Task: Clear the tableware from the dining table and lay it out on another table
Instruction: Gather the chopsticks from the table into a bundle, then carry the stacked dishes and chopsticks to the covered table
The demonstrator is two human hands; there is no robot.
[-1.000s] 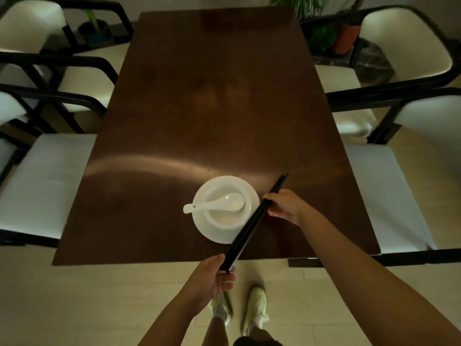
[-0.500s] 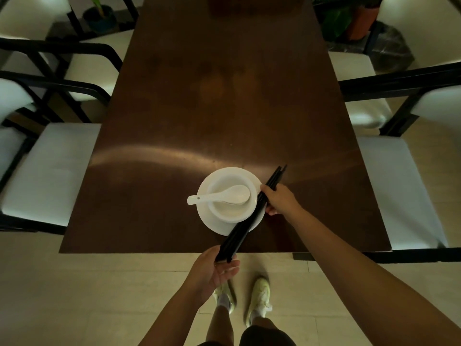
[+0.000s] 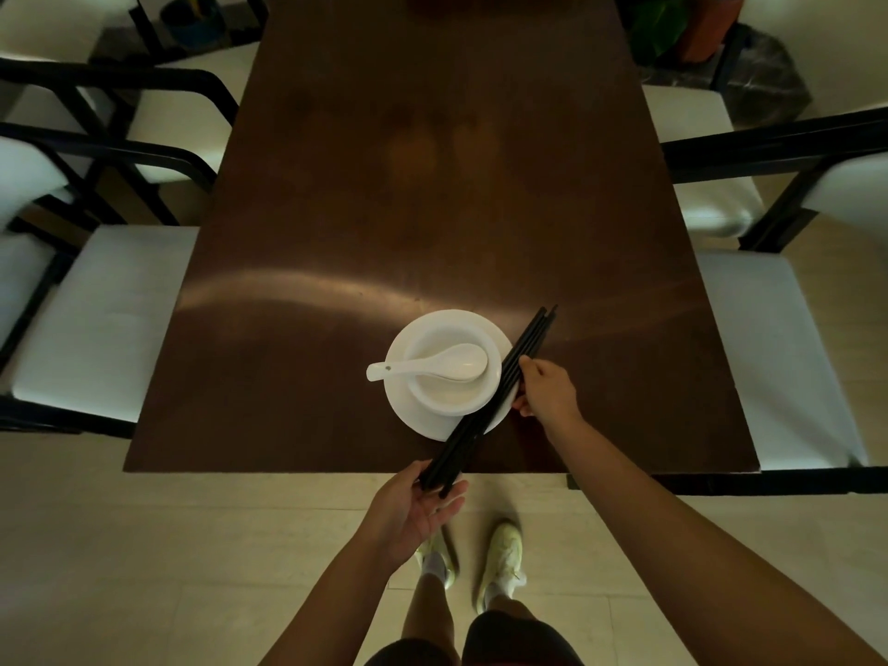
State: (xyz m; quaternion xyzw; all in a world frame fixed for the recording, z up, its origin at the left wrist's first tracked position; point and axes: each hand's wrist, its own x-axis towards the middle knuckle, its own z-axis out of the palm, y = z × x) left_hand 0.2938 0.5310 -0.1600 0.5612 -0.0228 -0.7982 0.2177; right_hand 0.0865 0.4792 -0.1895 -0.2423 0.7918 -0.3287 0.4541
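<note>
A white bowl (image 3: 451, 391) with a white ceramic spoon (image 3: 432, 365) across it sits on a white plate (image 3: 401, 411) near the front edge of the brown dining table (image 3: 432, 185). A bundle of black chopsticks (image 3: 490, 401) slants over the plate's right side. My right hand (image 3: 548, 391) pinches the bundle at its middle. My left hand (image 3: 418, 507) cups its near end just past the table's front edge, palm up with fingers loosely spread.
White-cushioned chairs with black frames stand along both sides, the nearest at the left (image 3: 96, 319) and right (image 3: 778, 358). Potted plants (image 3: 672, 21) stand at the far corners. My feet in pale shoes (image 3: 499, 555) are on the tiled floor below.
The chopsticks have shifted left, from beside the plate to over its right side. My left hand has relaxed from a grip to an open cupping palm. The view has moved closer to the table.
</note>
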